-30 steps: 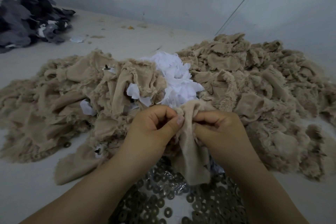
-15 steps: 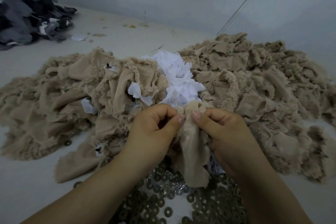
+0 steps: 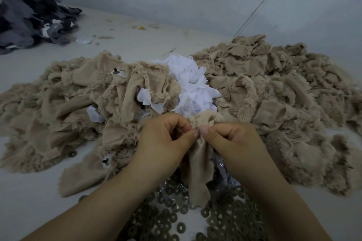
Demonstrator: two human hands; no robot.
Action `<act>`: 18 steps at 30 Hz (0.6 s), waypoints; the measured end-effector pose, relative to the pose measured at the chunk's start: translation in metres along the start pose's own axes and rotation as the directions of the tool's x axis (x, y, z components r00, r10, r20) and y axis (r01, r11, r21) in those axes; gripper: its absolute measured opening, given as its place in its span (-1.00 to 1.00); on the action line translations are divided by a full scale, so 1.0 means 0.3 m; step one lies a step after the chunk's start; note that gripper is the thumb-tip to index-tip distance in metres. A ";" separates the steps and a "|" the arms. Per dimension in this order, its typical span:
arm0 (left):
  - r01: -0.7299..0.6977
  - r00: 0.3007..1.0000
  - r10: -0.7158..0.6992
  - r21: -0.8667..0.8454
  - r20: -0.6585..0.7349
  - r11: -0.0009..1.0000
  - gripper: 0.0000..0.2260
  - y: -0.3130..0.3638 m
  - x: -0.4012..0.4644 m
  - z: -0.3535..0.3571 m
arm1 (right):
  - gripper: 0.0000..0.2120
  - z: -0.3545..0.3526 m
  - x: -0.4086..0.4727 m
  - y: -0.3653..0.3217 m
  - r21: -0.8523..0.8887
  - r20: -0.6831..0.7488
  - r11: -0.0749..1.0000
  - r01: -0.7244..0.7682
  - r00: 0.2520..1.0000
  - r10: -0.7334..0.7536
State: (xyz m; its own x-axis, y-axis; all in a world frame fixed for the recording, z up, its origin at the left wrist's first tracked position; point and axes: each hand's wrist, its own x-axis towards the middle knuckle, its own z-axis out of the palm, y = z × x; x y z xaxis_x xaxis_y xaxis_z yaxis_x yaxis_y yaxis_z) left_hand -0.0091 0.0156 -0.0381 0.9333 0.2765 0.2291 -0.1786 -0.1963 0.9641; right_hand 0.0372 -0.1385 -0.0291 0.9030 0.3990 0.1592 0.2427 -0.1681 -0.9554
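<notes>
Slippage seems to be the main risk: the beige fabric piece (image 3: 197, 164) is soft and fuzzy at its edge, and both hands pinch it only at the bunched top, so a stronger pull could let it escape from one pinch or tear the frayed edge. Its loose lower end hangs between the wrists over the metal washers (image 3: 170, 219); it could drag some of them, or get mixed with the beige scraps (image 3: 284, 88) just beyond the knuckles. The left hand (image 3: 166, 139) has its fingers curled in and its thumb pressed on the fabric; the right hand (image 3: 233, 141) does the same, its thumb tip almost touching the left thumb. White cut pieces (image 3: 194, 88) lie right behind both hands.
</notes>
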 end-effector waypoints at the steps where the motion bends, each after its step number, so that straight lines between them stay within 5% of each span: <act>1: -0.012 1.000 0.012 0.030 -0.001 0.999 -0.86 0.001 0.001 -0.001 | -0.58 0.001 0.001 0.001 -0.004 -0.004 1.000 0.005 1.000 -0.005; 11: -0.048 0.998 0.045 0.105 0.031 0.993 -0.83 0.013 -0.006 0.006 | -0.73 0.009 0.005 0.010 0.083 -0.133 0.994 -0.073 0.988 0.084; 18: 0.070 0.996 -0.063 -0.108 0.061 0.992 -0.87 0.011 -0.001 -0.001 | -0.70 0.008 0.002 0.011 0.154 -0.164 0.973 -0.171 0.967 0.196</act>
State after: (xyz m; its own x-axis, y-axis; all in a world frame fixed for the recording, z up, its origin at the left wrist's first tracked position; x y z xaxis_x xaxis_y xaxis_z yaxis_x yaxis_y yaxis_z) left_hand -0.0100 0.0152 -0.0350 0.9600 0.2305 0.1589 -0.1455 -0.0741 0.9866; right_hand 0.0378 -0.1367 -0.0327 0.9786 0.2054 0.0073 0.0269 -0.0927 -0.9953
